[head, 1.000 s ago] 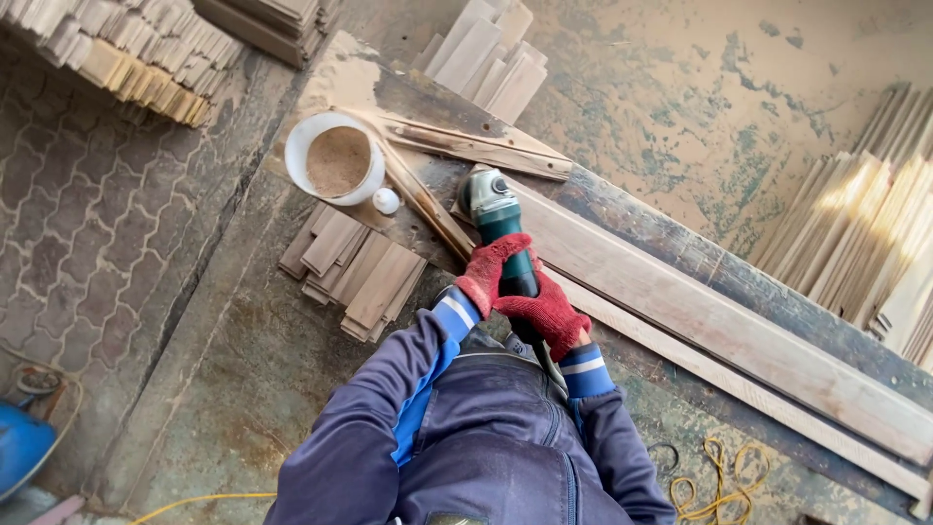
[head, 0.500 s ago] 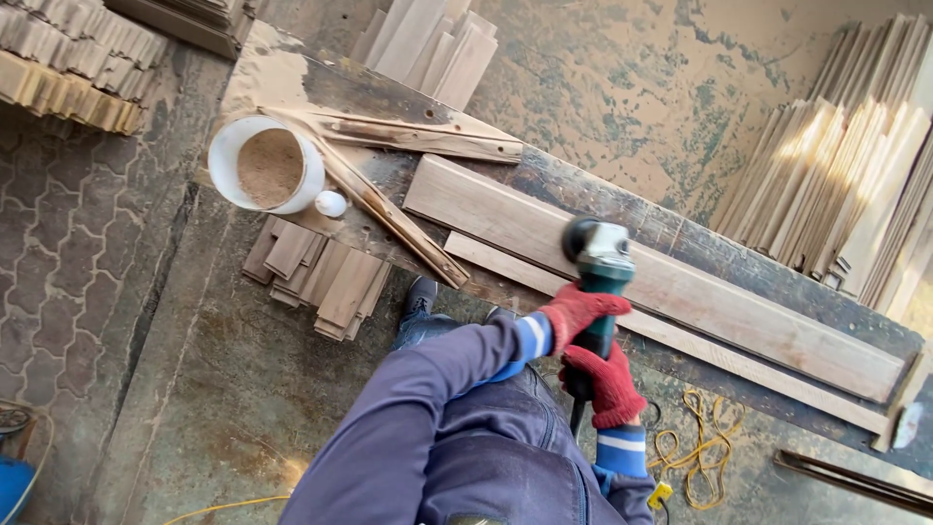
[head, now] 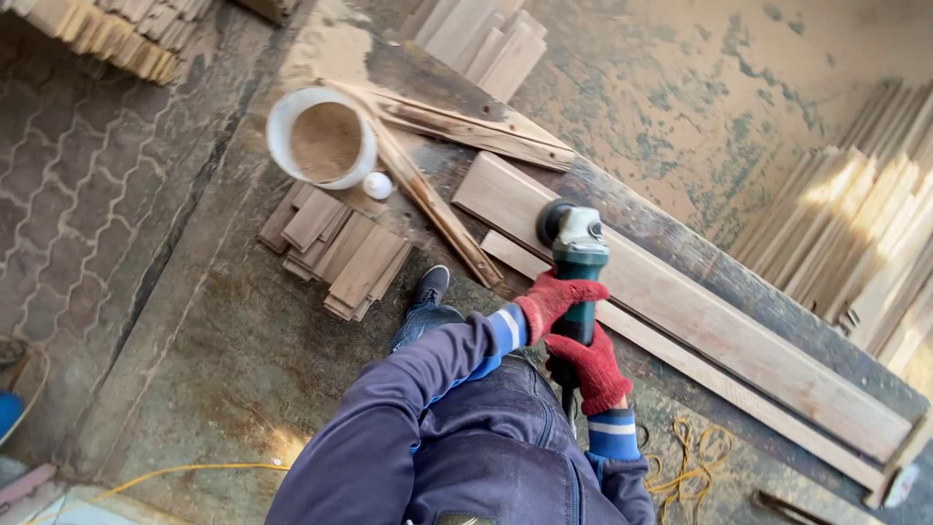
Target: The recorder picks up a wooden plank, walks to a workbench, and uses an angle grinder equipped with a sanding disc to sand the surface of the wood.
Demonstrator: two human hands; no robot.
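Observation:
Both my hands wear red gloves and grip a green angle grinder [head: 575,255]. My left hand [head: 552,297] wraps the grinder's body just behind its grey head. My right hand [head: 589,369] holds the rear handle, closer to my body. The grinder's head rests on a long wide wooden plank [head: 719,335] lying on a dark workbench [head: 748,287], near the plank's left end. A narrower strip [head: 680,362] lies along the plank's near side.
A white bucket of sawdust [head: 323,138] and a small white ball [head: 377,185] stand at the bench's left end beside rough offcuts [head: 466,126]. Short boards [head: 340,255] are stacked on the floor. More planks [head: 855,233] lean at the right. A yellow cord [head: 692,472] lies by my feet.
The grinder went right along the plank from its left end, then came back toward that end. Both hands kept their grip. The camera view shifted.

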